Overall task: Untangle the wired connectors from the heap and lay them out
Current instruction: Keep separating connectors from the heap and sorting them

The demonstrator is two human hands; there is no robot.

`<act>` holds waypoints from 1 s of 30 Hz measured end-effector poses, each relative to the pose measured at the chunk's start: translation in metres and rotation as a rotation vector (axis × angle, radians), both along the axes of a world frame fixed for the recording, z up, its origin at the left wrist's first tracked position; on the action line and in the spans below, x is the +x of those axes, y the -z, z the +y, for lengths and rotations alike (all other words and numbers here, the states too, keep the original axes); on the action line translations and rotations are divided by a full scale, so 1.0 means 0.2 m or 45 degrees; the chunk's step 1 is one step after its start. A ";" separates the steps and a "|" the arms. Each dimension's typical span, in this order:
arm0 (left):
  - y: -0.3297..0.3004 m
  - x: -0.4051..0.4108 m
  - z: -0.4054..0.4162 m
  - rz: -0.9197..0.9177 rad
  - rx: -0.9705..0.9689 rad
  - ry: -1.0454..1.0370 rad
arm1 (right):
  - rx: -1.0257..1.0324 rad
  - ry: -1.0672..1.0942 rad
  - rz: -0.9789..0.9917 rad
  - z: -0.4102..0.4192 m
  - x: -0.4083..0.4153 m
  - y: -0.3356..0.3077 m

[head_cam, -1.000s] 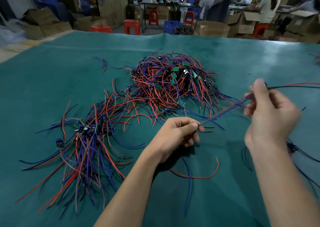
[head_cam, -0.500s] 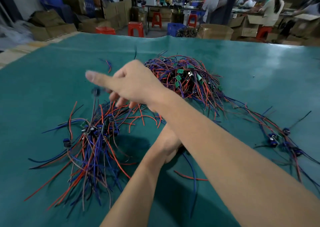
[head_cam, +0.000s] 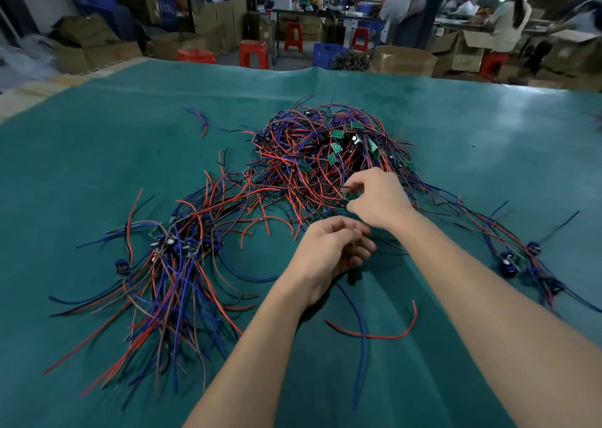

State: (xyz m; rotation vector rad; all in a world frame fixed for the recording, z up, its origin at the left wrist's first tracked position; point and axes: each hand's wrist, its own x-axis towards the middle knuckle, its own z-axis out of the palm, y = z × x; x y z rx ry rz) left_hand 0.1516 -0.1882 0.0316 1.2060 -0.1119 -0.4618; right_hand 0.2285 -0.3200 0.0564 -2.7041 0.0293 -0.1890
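Observation:
A tangled heap of red, blue and black wired connectors (head_cam: pixel 319 153) with small green boards lies mid-table on the green cloth (head_cam: pixel 97 153). My right hand (head_cam: pixel 379 199) is at the heap's near edge and pinches a thin dark wire between thumb and forefinger. My left hand (head_cam: pixel 329 255) sits just in front of it with fingers curled. Thin dark wires pass by its fingertips, and a grip is not visible. A spread bundle of connectors (head_cam: pixel 176 264) lies to the left. A few more connectors (head_cam: pixel 521 258) lie to the right.
A loose red wire (head_cam: pixel 374 334) and a blue wire (head_cam: pixel 361 339) lie between my forearms. A short wire scrap (head_cam: pixel 202 121) lies far left of the heap. Beyond the table's far edge are red stools (head_cam: pixel 254 52), cardboard boxes (head_cam: pixel 404 59) and seated people.
My right hand swung from the far right across to the left bundle with a wired connector, then came back to the heap's near edge. The left hand stayed almost in place.

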 end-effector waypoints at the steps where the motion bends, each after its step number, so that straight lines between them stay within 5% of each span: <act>1: 0.00 0.00 0.00 0.002 0.005 0.004 | 0.015 -0.005 0.008 -0.01 0.00 -0.01; 6: 0.00 0.00 0.00 0.016 -0.009 -0.001 | 0.274 0.024 -0.040 -0.10 -0.05 -0.09; 15: 0.01 0.00 0.02 0.013 -0.009 0.023 | 1.188 0.050 -0.302 -0.27 -0.34 -0.24; 21: 0.02 0.00 0.00 -0.051 -0.011 0.010 | 1.936 0.022 -0.205 -0.13 -0.50 -0.06; 30: 0.04 0.01 0.00 -0.111 -0.066 0.041 | 1.248 0.122 -0.488 -0.02 -0.49 0.12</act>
